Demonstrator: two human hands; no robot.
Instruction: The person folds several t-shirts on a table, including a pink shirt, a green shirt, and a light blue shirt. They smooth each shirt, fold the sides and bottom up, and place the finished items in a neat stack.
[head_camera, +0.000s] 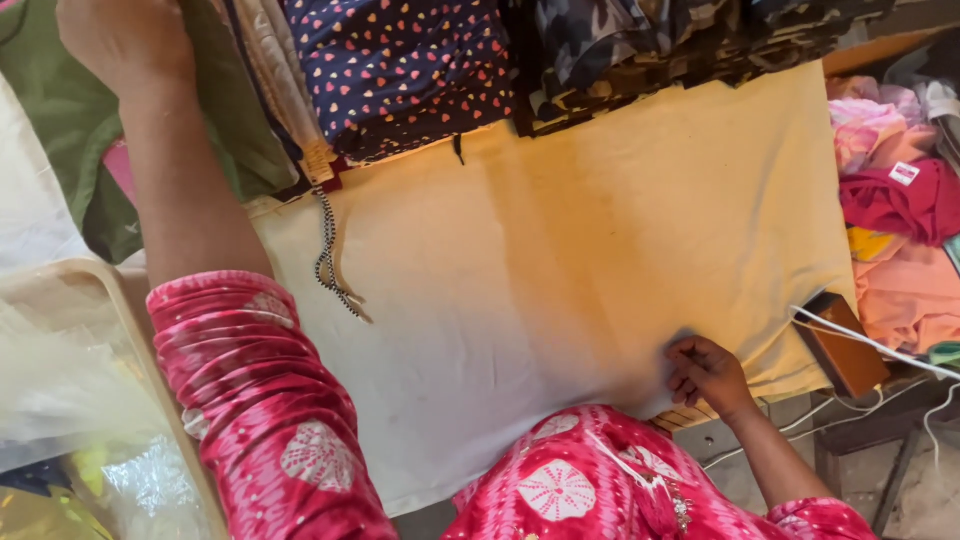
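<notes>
A pale yellow cloth (560, 260) is spread flat over a table. My right hand (705, 372) rests at the cloth's near edge with fingers curled on the fabric. My left hand (120, 40) reaches up to the far left, onto a green garment (230, 120) in the pile at the back; whether it grips anything is cut off by the frame's top. Both arms wear pink patterned sleeves (260, 400).
Folded clothes lie along the back: a navy heart-print piece (400, 70), a camouflage piece (650, 50), a black-and-white cord (328, 250). Pink and orange fabrics (900, 230) pile at the right. A brown box (845, 350) and white cables (870, 345) sit at the right corner. Clear plastic bags (70, 400) lie left.
</notes>
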